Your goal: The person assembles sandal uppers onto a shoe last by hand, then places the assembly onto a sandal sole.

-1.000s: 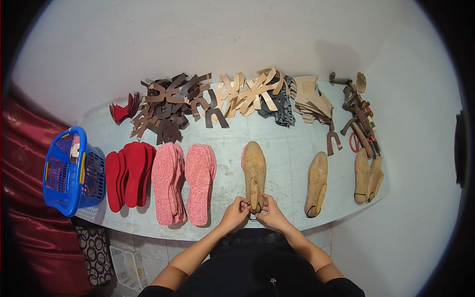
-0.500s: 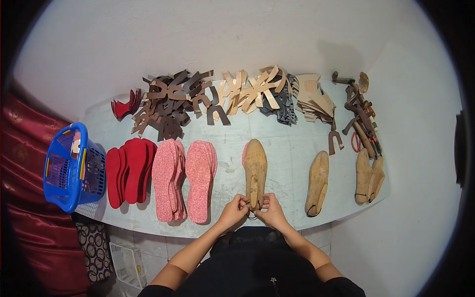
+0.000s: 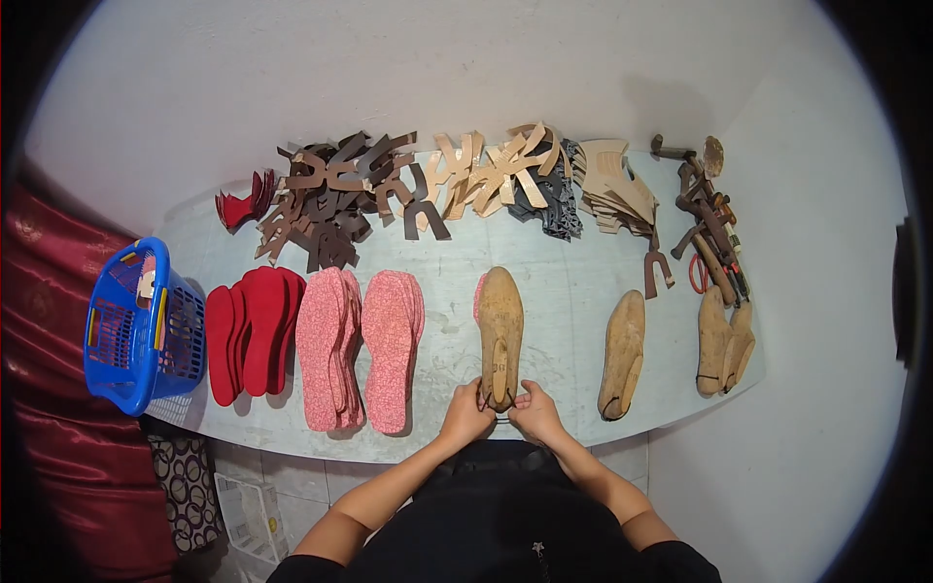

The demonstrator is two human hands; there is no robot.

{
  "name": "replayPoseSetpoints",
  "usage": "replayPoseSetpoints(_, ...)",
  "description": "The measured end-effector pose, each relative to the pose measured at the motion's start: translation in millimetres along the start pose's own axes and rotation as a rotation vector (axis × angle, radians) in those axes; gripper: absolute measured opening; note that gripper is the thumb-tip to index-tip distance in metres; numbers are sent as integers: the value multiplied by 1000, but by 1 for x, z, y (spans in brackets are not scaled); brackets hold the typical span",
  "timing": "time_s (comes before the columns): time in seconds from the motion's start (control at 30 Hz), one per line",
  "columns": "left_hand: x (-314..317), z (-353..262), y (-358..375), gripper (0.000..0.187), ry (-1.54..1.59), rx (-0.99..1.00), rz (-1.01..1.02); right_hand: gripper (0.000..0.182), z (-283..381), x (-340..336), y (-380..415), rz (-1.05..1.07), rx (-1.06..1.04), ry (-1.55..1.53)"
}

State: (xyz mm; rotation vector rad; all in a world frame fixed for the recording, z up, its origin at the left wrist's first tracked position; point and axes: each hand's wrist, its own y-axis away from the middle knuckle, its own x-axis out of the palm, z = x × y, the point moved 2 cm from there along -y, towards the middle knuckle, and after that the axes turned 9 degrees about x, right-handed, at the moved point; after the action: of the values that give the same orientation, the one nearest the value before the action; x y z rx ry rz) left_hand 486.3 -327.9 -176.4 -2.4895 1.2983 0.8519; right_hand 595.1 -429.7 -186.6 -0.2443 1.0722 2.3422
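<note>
A pale worktable (image 3: pixel 569 277) carries a bare strip down its middle, open between the back row of cut strap pieces (image 3: pixel 428 189) and the front row of soles and lasts. In the front row, bare gaps lie between the pink insoles (image 3: pixel 389 350) and the wooden last (image 3: pixel 500 330) at the near edge, where the left hand (image 3: pixel 466 416) and right hand (image 3: pixel 535 413) sit, and a wider gap lies between that last and a second last (image 3: pixel 622 352). The right end is crowded by a pair of lasts (image 3: pixel 724 342) and a heap of tools (image 3: pixel 709 228), and the left end by red insoles (image 3: pixel 248 330) and a blue basket (image 3: pixel 136 330).
</note>
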Motion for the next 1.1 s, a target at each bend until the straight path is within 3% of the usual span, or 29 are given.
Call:
replayPoseSetpoints(0.03,1,3,-2,50,0,2,-2,68,1,0,1,1,19,-77)
replayPoseSetpoints(0.1,2,10,-6,41,469,-168,14,69,2,3,-1,2,34,-153)
replayPoseSetpoints(0.2,-1,8,-9,36,713,-335,47,66,2,10,-4,122,2,-259)
replayPoseSetpoints(0.3,1,11,-12,33,459,-274,150,61,7,6,-2,102,13,-107)
replayPoseSetpoints(0.33,0,6,-13,32,303,-224,224,57,-1,8,-4,-10,-59,-10)
replayPoseSetpoints(0.4,0,1,-11,30,343,-237,248,54,-3,5,-3,-126,-127,90)
replayPoseSetpoints(0.47,-1,2,-9,35,504,-281,114,49,2,6,0,141,19,-433)
replayPoseSetpoints(0.5,-4,0,-9,35,504,-281,113,49,3,3,1,141,18,-432)
replayPoseSetpoints(0.57,-11,-3,-8,37,876,-390,113,44,8,-1,1,209,-31,-518)
replayPoseSetpoints(0.8,-17,2,-4,32,1107,-271,203,33,12,-10,6,214,-282,-494)
replayPoseSetpoints(0.87,-13,7,-5,33,1167,-232,233,27,10,-14,0,135,-450,-302)
replayPoseSetpoints(1.0,-9,22,-8,34,1114,-187,236,19,15,-20,-6,-11,-545,-166)
replayPoseSetpoints(1.07,-9,33,-9,34,548,8,266,12,18,-23,-5,-184,-689,315)
replayPoseSetpoints(1.1,-12,27,-10,34,548,9,262,12,19,-23,-5,-183,-692,316)
